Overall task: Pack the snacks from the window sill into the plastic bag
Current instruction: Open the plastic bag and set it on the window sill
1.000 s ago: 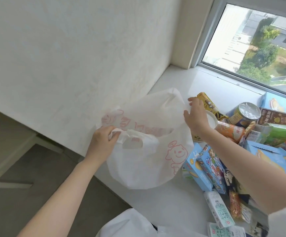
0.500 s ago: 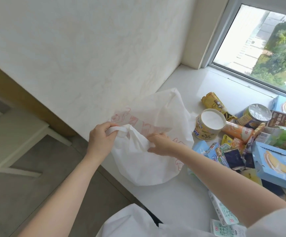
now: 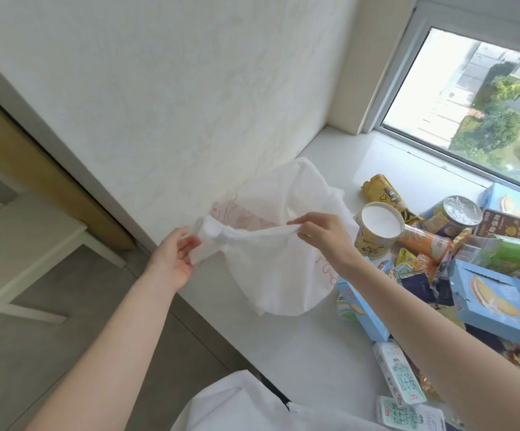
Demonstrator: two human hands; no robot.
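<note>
My left hand [image 3: 174, 259] and right hand [image 3: 321, 234] pinch the plastic bag's [image 3: 277, 275] thin, limp, slippery rim, fingers closed, on the window sill [image 3: 299, 346] beside the light snacks [image 3: 439, 259].

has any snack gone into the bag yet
No: the plastic bag hangs limp and flat between the left hand and right hand, while the snacks lie beside it on the window sill.

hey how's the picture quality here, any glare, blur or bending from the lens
Head view: daylight from the window washes the sill pale; the wide lens bends the wall edge and window frame; the plastic bag is bright, its red print faint; both hands, left hand and right hand, look sharp.
</note>
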